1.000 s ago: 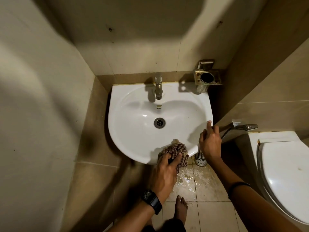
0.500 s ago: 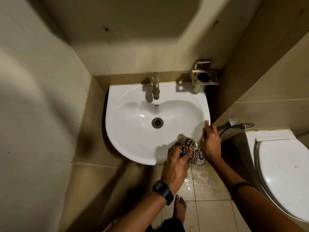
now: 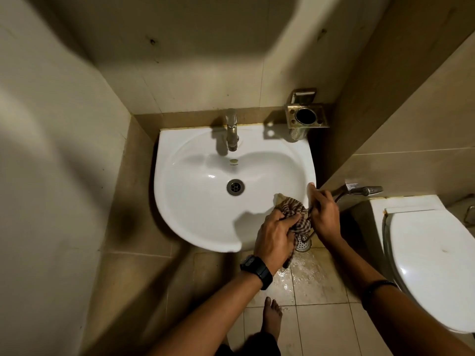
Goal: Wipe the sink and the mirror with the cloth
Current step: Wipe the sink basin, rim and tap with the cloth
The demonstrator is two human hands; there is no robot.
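Note:
A white wall-hung sink (image 3: 185, 201) fills the middle, with a metal tap (image 3: 231, 132) at its back and a round drain (image 3: 235, 187) in the bowl. My left hand (image 3: 275, 237), with a black watch on the wrist, grips a bunched brown checked cloth (image 3: 293, 208) pressed on the sink's front right rim. My right hand (image 3: 323, 214) rests on the right rim beside the cloth, fingers curled over the edge. No mirror is in view.
A metal cup holder (image 3: 307, 116) hangs on the wall behind the sink's right corner. A bidet sprayer (image 3: 365, 190) and a white toilet (image 3: 431, 263) stand to the right. The tiled floor (image 3: 308, 273) is wet around a floor drain; my bare foot (image 3: 272, 314) stands below.
My left hand has slid the cloth rightward along the front rim, from the middle to the right side next to my right hand. The right hand stays on the rim.

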